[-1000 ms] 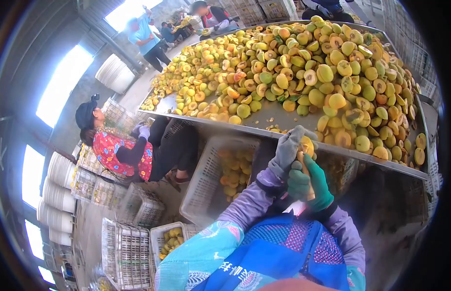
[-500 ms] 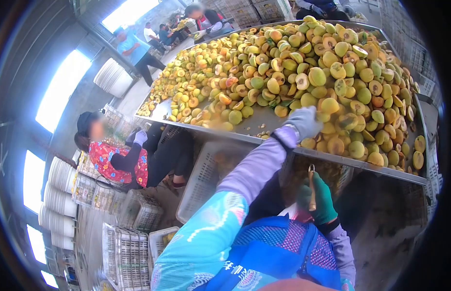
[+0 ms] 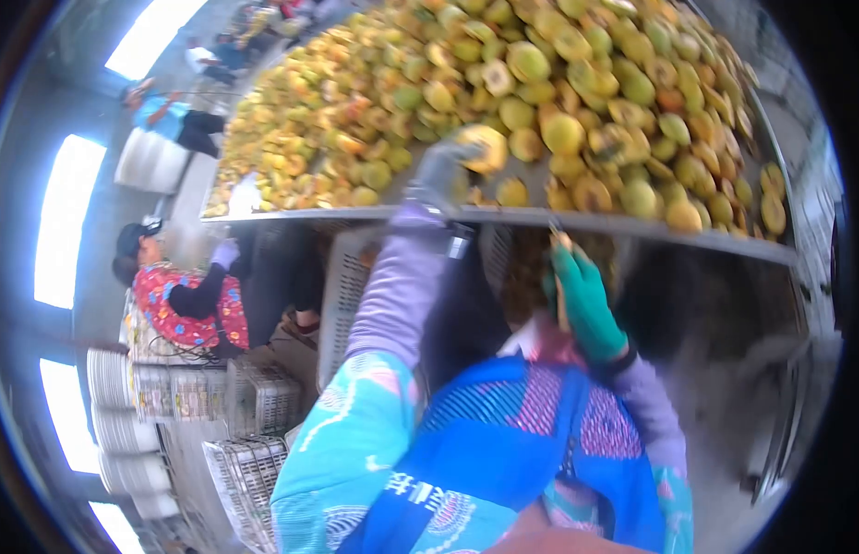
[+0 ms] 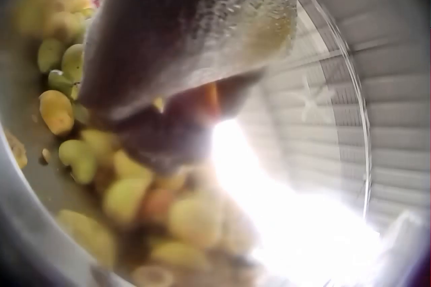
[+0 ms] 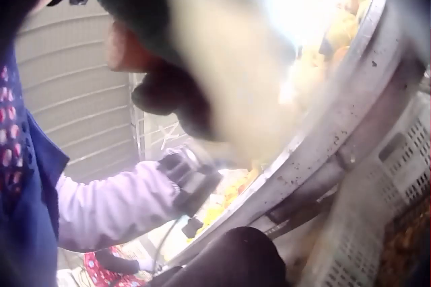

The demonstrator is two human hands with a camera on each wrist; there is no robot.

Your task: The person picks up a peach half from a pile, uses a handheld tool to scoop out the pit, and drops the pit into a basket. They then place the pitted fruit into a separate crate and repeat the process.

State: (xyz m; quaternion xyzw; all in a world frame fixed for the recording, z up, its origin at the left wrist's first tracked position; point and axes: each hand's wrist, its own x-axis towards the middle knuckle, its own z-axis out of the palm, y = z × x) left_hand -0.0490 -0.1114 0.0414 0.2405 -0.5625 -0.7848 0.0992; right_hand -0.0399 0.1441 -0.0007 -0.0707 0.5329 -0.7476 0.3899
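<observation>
In the head view my left hand (image 3: 440, 174), in a grey glove, is over the near edge of the metal table (image 3: 309, 212) and grips a yellow peach (image 3: 486, 150) at its fingertips. The left wrist view has this glove blurred and dark above several peaches. Lower and to the right, close to my body, my right hand (image 3: 588, 303) in a green glove grips the wooden handle of a slim tool (image 3: 562, 286) whose narrow tip points up toward the table edge. That handle is a pale blur across the right wrist view.
A large heap of halved peaches (image 3: 392, 102) covers the table behind its raised metal rim. Below the rim stands a white plastic crate (image 3: 342, 286). At the left a person in a red flowered top (image 3: 185, 305) sits by stacked crates (image 3: 263, 392) and white tubs (image 3: 120, 434).
My left hand left the tool, reached right into the heap, then moved left with a peach in it. The right hand lowered, then rose slightly, keeping the tool. The head view has turned.
</observation>
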